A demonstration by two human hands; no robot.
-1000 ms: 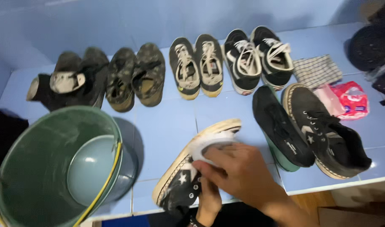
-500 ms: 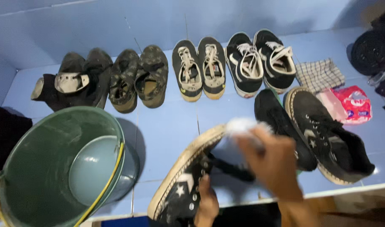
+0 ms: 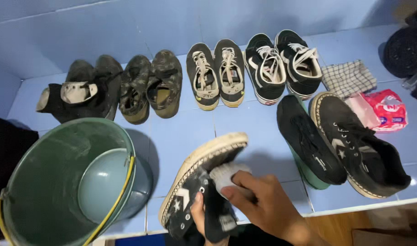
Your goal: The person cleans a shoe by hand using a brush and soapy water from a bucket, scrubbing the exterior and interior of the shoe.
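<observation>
While the left hand [image 3: 200, 214] grips the black high-top [image 3: 197, 191] by its ankle collar, the shoe lies tilted on its side at the counter's [image 3: 181, 132] front edge, sole rim up, just right of the bucket [image 3: 58, 182].

Right hand [image 3: 263, 205]: fingers pinched on a white cloth [image 3: 226, 173], pressed against the upper just under the sole rim. Left fingers are wrapped narrow around the collar, thumb on the eyelet side.

To do the wipe well, as I judge it:
- keep the left grip firm so the shoe doesn't roll off the edge
- short strokes along the sole rim, since the grime looks to sit in the ribbing
- fold the cloth to a clean face once it greys
- keep the heel over the counter, not past the edge

Around the shoe:
- green bucket just left, a grey basin [image 3: 106, 182] nested inside; whether it holds water I can't tell
- black sneaker pair [image 3: 340, 146] to the right, near but apart
- behind, a row against the wall: dark pair [image 3: 81, 91], camo pair [image 3: 151, 86], black-and-yellow pair [image 3: 215, 75], black-and-white pair [image 3: 281, 66]
- far right of that row, a checked cloth [image 3: 349, 77] and a pink packet [image 3: 390, 109]
</observation>
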